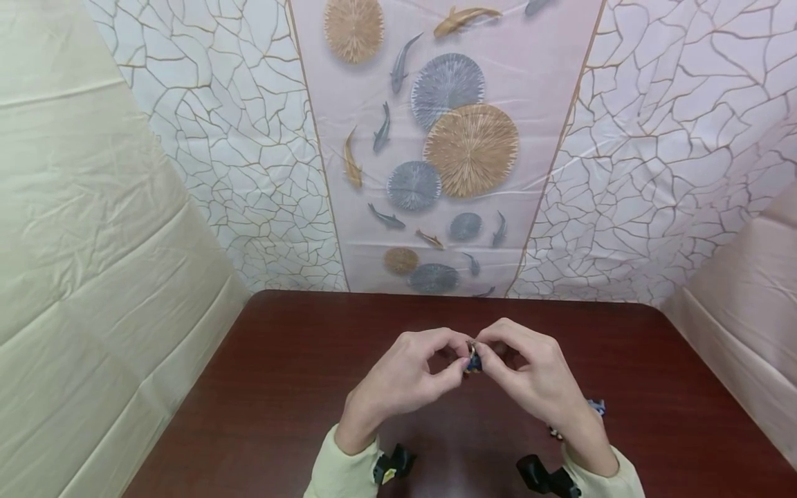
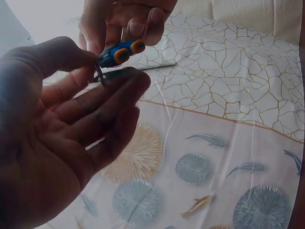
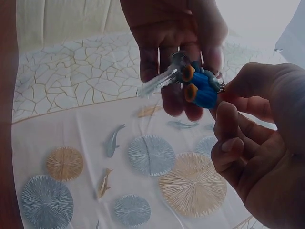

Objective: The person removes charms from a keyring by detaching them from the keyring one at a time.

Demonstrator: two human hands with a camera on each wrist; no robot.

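Both hands meet over the table, around a small keychain figure [image 1: 474, 362] with blue legs and orange-rimmed feet. In the left wrist view, the thumb and fingers of my left hand [image 1: 401, 370] pinch a thin metal ring beside the figure [image 2: 119, 53]. My right hand [image 1: 538, 373] pinches the figure's other end, where small metal links [image 3: 221, 87] show at the fingertips. From the figure [image 3: 202, 90] a shiny, clear-looking strip [image 3: 159, 83] sticks out towards the left hand's fingers. The fingertips partly hide the ring.
The dark red-brown table [image 1: 268, 387] lies under the hands. Behind the right wrist, a small blue item [image 1: 596, 407] and a small light-and-dark item [image 1: 555, 434] rest on it, partly covered by the arm. A patterned cloth [image 1: 429, 228] hangs behind the table.
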